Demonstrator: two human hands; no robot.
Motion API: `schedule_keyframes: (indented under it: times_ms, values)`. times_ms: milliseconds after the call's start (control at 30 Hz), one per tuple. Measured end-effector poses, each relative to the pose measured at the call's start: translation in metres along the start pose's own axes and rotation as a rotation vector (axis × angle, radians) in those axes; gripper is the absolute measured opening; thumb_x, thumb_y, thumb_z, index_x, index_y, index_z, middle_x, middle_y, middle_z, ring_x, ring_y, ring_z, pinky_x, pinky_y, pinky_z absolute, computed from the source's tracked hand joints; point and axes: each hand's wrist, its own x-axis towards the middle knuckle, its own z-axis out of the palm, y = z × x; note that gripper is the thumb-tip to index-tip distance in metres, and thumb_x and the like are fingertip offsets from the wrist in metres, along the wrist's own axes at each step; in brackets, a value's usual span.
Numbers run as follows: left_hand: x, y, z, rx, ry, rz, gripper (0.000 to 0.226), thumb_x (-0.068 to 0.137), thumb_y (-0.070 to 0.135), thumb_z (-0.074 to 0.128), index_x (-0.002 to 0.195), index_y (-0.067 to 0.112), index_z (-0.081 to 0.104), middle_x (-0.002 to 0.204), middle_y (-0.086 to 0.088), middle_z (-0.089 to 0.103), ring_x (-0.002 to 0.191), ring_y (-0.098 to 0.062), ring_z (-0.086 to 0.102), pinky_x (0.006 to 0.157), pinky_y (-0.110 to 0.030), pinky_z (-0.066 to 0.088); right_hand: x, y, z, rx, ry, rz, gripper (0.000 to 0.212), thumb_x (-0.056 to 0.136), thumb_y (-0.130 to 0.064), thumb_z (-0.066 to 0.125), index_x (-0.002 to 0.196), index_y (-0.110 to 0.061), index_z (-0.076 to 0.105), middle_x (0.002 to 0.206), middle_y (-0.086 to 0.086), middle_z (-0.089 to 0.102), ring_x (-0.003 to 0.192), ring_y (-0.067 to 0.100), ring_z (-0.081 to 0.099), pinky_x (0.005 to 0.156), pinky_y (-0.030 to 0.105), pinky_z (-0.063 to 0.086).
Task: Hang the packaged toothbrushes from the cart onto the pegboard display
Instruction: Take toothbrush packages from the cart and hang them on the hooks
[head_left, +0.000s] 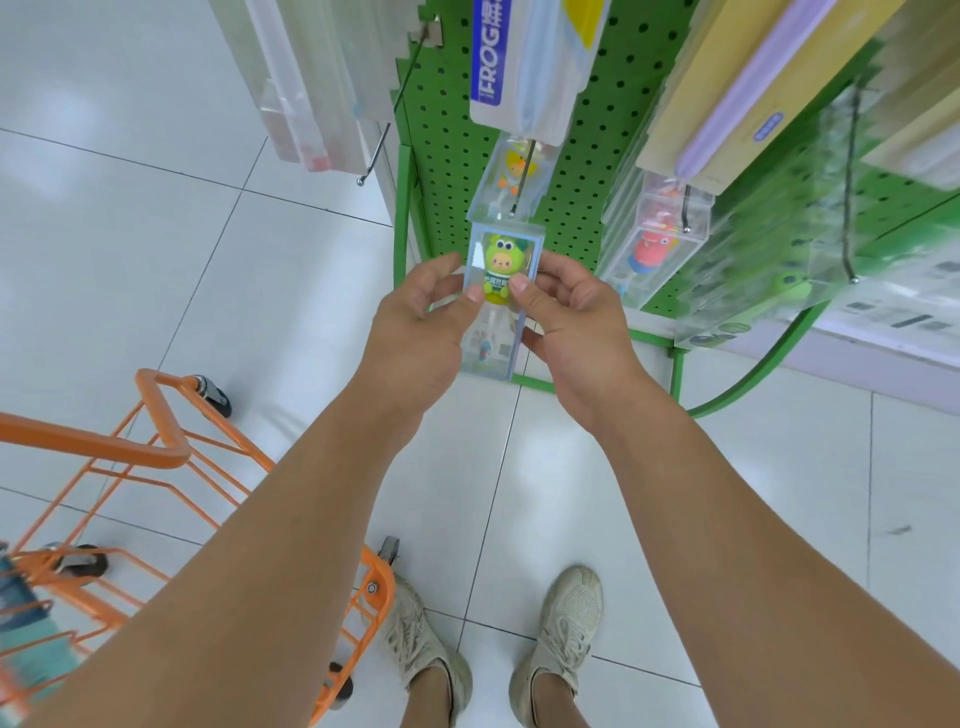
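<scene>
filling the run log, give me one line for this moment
step: hanging | left hand: holds frog toothbrush box | right hand: holds same box | box: just below peg | cart: left

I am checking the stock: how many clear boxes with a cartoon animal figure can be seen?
3. The green-figure box is held in both hands, the yellow-figure box hangs on the peg just above, and the pink-figure box hangs at right. More may be hidden behind.

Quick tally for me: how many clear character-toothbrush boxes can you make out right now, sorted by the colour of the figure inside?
Green figure, clear plastic box held in both hands: 1
Yellow-orange figure, clear box on the green pegboard hook: 1
Pink-red figure, clear box on the hook to the right: 1
Total: 3
</scene>
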Motion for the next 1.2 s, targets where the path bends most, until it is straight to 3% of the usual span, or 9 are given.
schedule_keyframes:
  times_ms: [133, 333, 500, 567, 667, 800, 933, 1100, 1200]
  values:
    - [-0.002, -0.001, -0.002, 0.025, 0.052, -0.067, 0.023, 0.099, 0.027, 0.061, 0.121, 0.022, 0.066, 0.121, 0.002, 0.069, 0.115, -0.014, 0.064, 0.101, -0.036, 0.051, 0.009, 0.005, -0.002, -0.025, 0.009, -0.001, 0.026, 0.096, -0.008, 0.066, 0.121, -0.014, 0.067, 0.106, 0.004, 0.071, 0.092, 0.013, 0.068, 0.089, 0.040, 0.056]
    - [-0.009, -0.002, -0.005, 0.028, 0.099, -0.149, 0.017, 0.099, 0.026, 0.062, 0.114, 0.022, 0.068, 0.113, 0.000, 0.070, 0.113, -0.017, 0.065, 0.097, -0.037, 0.054, 0.026, 0.014, 0.000, -0.043, 0.090, 0.039, 0.031, 0.095, -0.014, 0.069, 0.125, -0.015, 0.065, 0.112, 0.016, 0.070, 0.105, 0.026, 0.069, 0.103, 0.050, 0.052]
    - [-0.015, -0.006, -0.005, 0.041, 0.089, -0.171, 0.013, 0.098, 0.025, 0.062, 0.109, 0.023, 0.069, 0.115, -0.007, 0.070, 0.111, -0.020, 0.066, 0.098, -0.039, 0.055, 0.059, -0.007, 0.015, -0.122, 0.229, 0.091, 0.024, 0.098, -0.030, 0.065, 0.118, -0.018, 0.062, 0.099, -0.005, 0.064, 0.078, 0.006, 0.057, 0.075, 0.025, 0.049]
    - [-0.017, -0.007, -0.007, 0.042, 0.092, -0.170, 0.011, 0.098, 0.025, 0.062, 0.106, 0.025, 0.069, 0.114, -0.006, 0.071, 0.110, -0.019, 0.066, 0.096, -0.038, 0.056, 0.076, -0.015, 0.021, -0.208, 0.259, 0.144, 0.030, 0.100, -0.037, 0.061, 0.121, -0.015, 0.061, 0.109, 0.000, 0.065, 0.087, 0.015, 0.058, 0.075, 0.026, 0.048]
    - [-0.022, -0.005, -0.012, 0.028, 0.095, -0.199, 0.009, 0.097, 0.024, 0.062, 0.103, 0.025, 0.069, 0.115, -0.006, 0.071, 0.109, -0.020, 0.067, 0.096, -0.038, 0.056, 0.082, -0.017, 0.027, -0.321, 0.249, 0.225, 0.028, 0.100, -0.044, 0.058, 0.093, -0.017, 0.050, 0.082, -0.001, 0.051, 0.072, 0.020, 0.047, 0.060, 0.027, 0.046]
    - [-0.037, 0.010, -0.025, -0.023, 0.112, -0.241, 0.011, 0.096, 0.018, 0.062, 0.104, 0.019, 0.069, 0.110, -0.006, 0.071, 0.095, -0.016, 0.067, 0.096, -0.037, 0.054, 0.041, -0.014, 0.029, -0.295, 0.219, 0.299, 0.034, 0.099, -0.029, 0.063, 0.123, -0.006, 0.058, 0.112, 0.006, 0.065, 0.089, 0.019, 0.052, 0.097, 0.043, 0.056]
    - [-0.075, 0.054, -0.061, -0.083, 0.163, -0.195, 0.008, 0.094, 0.016, 0.063, 0.099, 0.020, 0.069, 0.094, 0.003, 0.069, 0.084, -0.010, 0.064, 0.084, -0.030, 0.053, -0.058, -0.035, 0.040, -0.226, 0.080, 0.355, 0.006, 0.097, -0.019, 0.065, 0.100, -0.015, 0.067, 0.103, 0.010, 0.071, 0.089, 0.022, 0.067, 0.083, 0.033, 0.059]
    - [-0.183, 0.115, -0.150, -0.160, 0.317, -0.080, 0.007, 0.097, 0.020, 0.063, 0.093, 0.024, 0.068, 0.084, 0.002, 0.072, 0.074, -0.008, 0.067, 0.071, -0.026, 0.051, -0.198, -0.104, 0.108, -0.267, -0.252, 0.343, 0.009, 0.096, -0.014, 0.064, 0.101, -0.010, 0.071, 0.095, 0.011, 0.075, 0.084, 0.022, 0.070, 0.078, 0.032, 0.056]
    - [-0.261, 0.132, -0.213, -0.171, 0.559, -0.107, 0.007, 0.096, 0.016, 0.064, 0.090, 0.020, 0.066, 0.082, -0.004, 0.068, 0.074, -0.016, 0.065, 0.067, -0.028, 0.048, -0.259, -0.139, 0.175, -0.327, -0.496, 0.289, 0.010, 0.096, -0.010, 0.062, 0.099, -0.009, 0.071, 0.090, 0.010, 0.075, 0.084, 0.021, 0.071, 0.077, 0.032, 0.058]
